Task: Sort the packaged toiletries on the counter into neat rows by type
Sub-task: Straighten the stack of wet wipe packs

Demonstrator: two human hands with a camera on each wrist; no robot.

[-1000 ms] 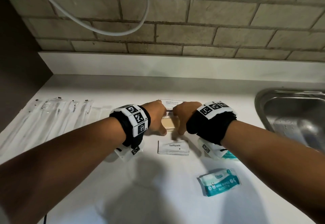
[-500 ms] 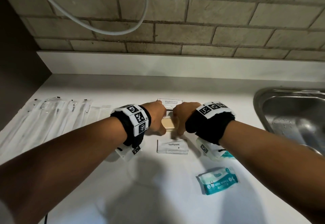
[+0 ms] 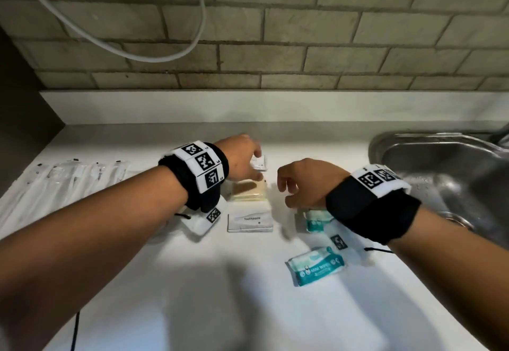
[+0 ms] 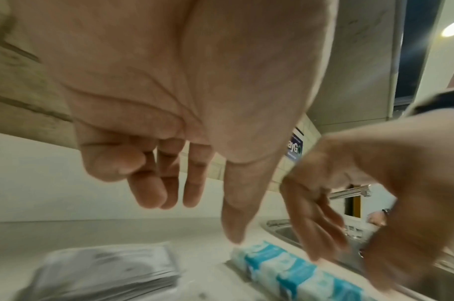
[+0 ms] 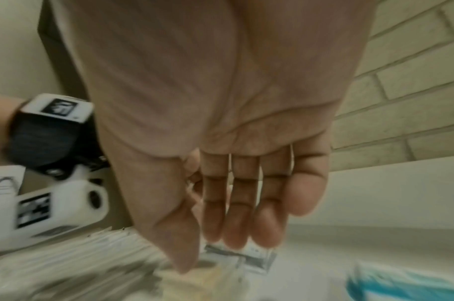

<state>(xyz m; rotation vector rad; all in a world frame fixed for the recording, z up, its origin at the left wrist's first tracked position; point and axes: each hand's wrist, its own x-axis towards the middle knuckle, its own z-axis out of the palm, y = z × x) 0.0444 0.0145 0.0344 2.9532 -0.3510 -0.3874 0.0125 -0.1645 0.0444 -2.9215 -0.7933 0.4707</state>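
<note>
A yellow soap packet [image 3: 249, 191] lies mid-counter, with a small white sachet [image 3: 262, 164] behind it and a stack of toothpaste sachets [image 3: 250, 222] in front. My left hand [image 3: 254, 166] hovers at the white sachet; in the left wrist view my left hand [image 4: 202, 220] hangs with relaxed fingers and holds nothing. My right hand [image 3: 286, 193] is just right of the soap packet, loosely curled and empty. The right wrist view shows my right hand [image 5: 210, 256] with straight fingers above the soap packet [image 5: 194, 283]. Two teal wipes packs [image 3: 316, 219] [image 3: 315, 265] lie under and before my right wrist.
Several clear-wrapped toothbrushes [image 3: 68, 182] lie in a row at the far left. A steel sink [image 3: 440, 171] is sunk into the counter [image 3: 192, 295] at the right. A brick wall with a white cable [image 3: 154, 57] rises behind.
Both hands have come off the soap packet and parted. The right hand drew back to the right; the left hand moved farther back toward the white sachet.
</note>
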